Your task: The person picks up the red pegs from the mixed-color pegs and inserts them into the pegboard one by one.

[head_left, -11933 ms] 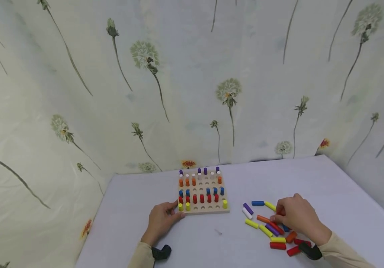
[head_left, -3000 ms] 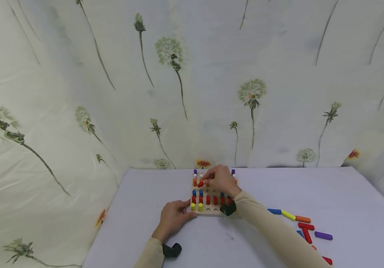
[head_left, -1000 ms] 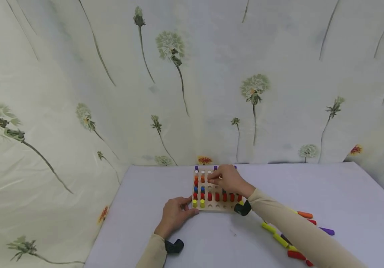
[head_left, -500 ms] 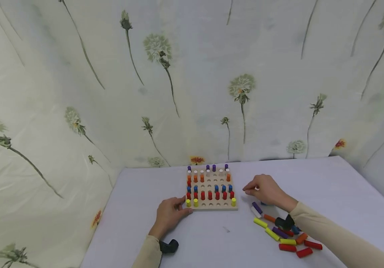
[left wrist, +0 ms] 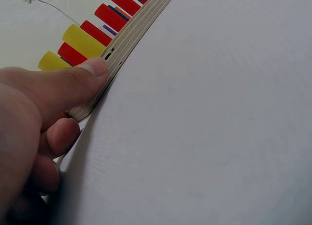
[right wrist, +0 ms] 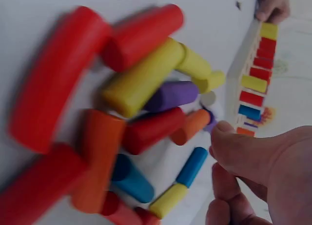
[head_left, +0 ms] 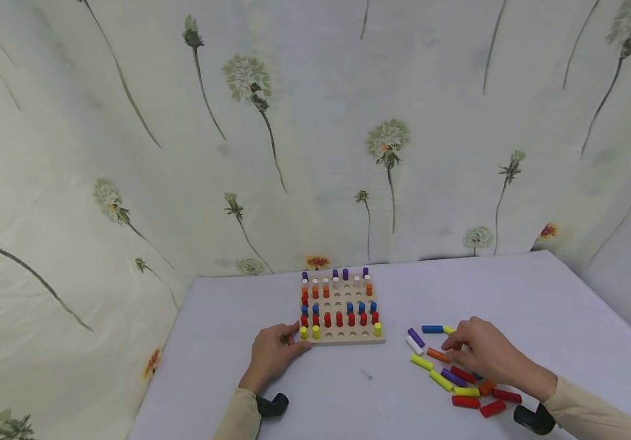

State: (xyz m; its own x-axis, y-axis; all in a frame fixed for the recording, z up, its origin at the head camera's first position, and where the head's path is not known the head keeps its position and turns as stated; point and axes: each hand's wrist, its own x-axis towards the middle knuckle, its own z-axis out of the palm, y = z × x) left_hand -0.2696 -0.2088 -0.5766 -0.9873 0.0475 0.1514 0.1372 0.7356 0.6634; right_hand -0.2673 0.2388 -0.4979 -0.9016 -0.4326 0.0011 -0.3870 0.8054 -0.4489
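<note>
My left hand (head_left: 271, 351) holds the near left corner of a wooden pegboard (head_left: 348, 341). In the left wrist view its thumb (left wrist: 92, 67) presses the board's layered edge, with the fingers bent below. Coloured rows of upright pegs fill part of the board, with a red peg (head_left: 304, 300) at the left between the orange and blue rows. My right hand (head_left: 488, 351) hovers over loose pegs, its fingertips close above an orange peg (head_left: 437, 354). In the right wrist view, nothing shows between the thumb and loosely bent fingers; a blue peg (right wrist: 191, 166) lies nearby.
Scattered right of the board are loose pegs, including a purple peg (head_left: 416, 337), a white peg (head_left: 414, 345), a yellow peg (head_left: 421, 362) and a red peg (head_left: 466, 401). A white cloth (head_left: 315, 391) covers the table. A flowered curtain (head_left: 315, 153) hangs behind.
My right hand pinched a red peg over the board; that peg now stands at the left of a formerly bare row. The hand has since moved right to the loose pegs. My left hand stays put.
</note>
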